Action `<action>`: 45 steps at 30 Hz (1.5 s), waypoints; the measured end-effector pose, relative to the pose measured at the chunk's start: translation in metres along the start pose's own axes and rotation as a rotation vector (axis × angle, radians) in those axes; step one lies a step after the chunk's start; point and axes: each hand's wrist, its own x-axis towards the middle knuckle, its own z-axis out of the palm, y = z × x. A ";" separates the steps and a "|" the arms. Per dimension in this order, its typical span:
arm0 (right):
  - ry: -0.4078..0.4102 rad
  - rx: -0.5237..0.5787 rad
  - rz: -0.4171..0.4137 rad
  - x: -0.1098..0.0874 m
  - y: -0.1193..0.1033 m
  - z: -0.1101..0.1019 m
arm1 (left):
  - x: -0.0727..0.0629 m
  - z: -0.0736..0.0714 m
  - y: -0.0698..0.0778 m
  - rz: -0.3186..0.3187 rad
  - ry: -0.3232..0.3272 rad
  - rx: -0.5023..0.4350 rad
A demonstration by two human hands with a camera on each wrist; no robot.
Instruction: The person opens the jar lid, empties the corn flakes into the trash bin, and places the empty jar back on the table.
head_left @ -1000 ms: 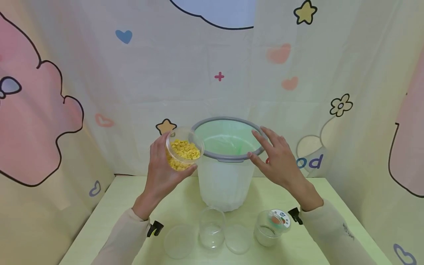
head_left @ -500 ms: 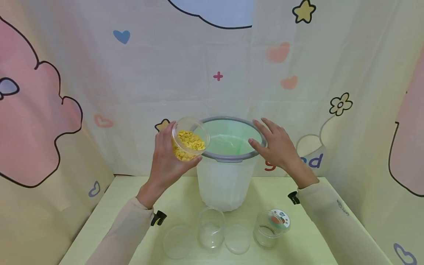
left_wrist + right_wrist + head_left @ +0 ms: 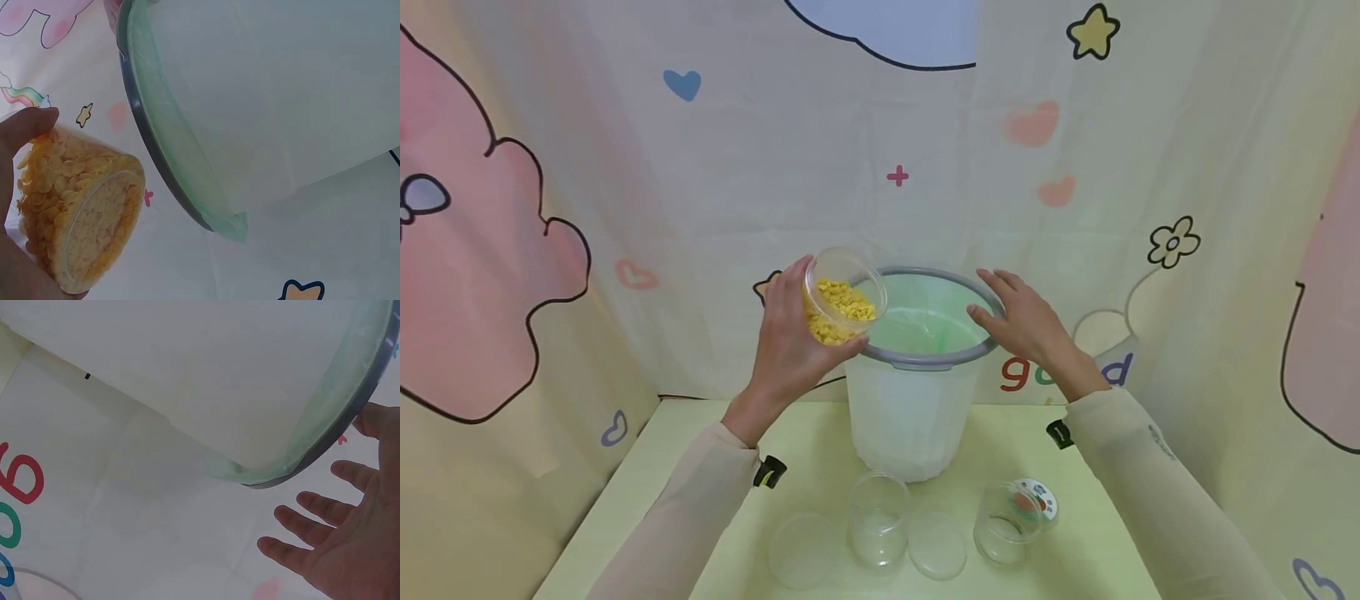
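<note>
My left hand [image 3: 790,342] grips a clear plastic jar [image 3: 81,212] partly filled with yellow flakes [image 3: 844,302], which look like corn flakes. The jar is tilted, its mouth facing right, over the left rim of a white trash can [image 3: 910,417]. A green bag lines the can, and a grey ring [image 3: 917,360] circles its top. On the opposite side my right hand [image 3: 1026,321] has its fingers spread, thumb at or near the ring; the right wrist view shows the other fingers [image 3: 300,526] apart from the can. The flakes are still inside the jar.
In front of the can, a clear jar [image 3: 878,521] stands on the pale table [image 3: 700,467] between two clear lids [image 3: 801,550]. To the right is another clear jar [image 3: 1000,533], with a printed round lid [image 3: 1037,500] beside or behind it. A patterned curtain [image 3: 737,167] hangs behind.
The left hand has carried the jar of flakes up and right, over the can's left rim. The right hand has shifted slightly up along the can's right side.
</note>
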 end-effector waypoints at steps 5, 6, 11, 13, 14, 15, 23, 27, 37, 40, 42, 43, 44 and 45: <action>-0.016 0.045 0.026 0.006 0.007 0.004 | 0.005 0.004 -0.003 -0.018 -0.009 0.020; -0.019 0.054 0.033 0.008 0.008 0.005 | 0.006 0.004 -0.004 -0.023 -0.011 0.026; -0.037 0.093 0.067 0.012 0.015 0.006 | 0.011 0.007 -0.007 -0.039 -0.024 0.044; -0.045 0.102 0.077 0.013 0.017 0.006 | 0.013 0.008 -0.008 -0.044 -0.028 0.046; -0.048 0.105 0.081 0.013 0.017 0.007 | 0.014 0.009 -0.008 -0.046 -0.030 0.046; -0.052 0.111 0.083 0.014 0.018 0.007 | 0.015 0.009 -0.009 -0.048 -0.031 0.046; -0.099 0.114 0.157 0.017 0.019 0.007 | 0.022 0.013 -0.008 -0.051 -0.038 0.050; -0.136 0.124 0.217 0.019 0.017 0.008 | 0.026 0.016 -0.009 -0.050 -0.051 0.061; -0.125 0.150 0.253 0.019 0.018 0.016 | 0.034 0.024 -0.009 -0.070 -0.104 0.074; -0.118 0.165 0.250 0.020 0.019 0.018 | 0.038 0.026 -0.010 -0.075 -0.122 0.089; -0.115 0.175 0.249 0.020 0.019 0.020 | 0.040 0.028 -0.011 -0.078 -0.136 0.098; -0.114 0.181 0.249 0.020 0.019 0.020 | 0.041 0.029 -0.011 -0.077 -0.142 0.104; -0.113 0.185 0.248 0.020 0.020 0.020 | 0.042 0.030 -0.011 -0.076 -0.149 0.109; -0.111 0.189 0.248 0.020 0.020 0.020 | 0.043 0.031 -0.010 -0.074 -0.155 0.115</action>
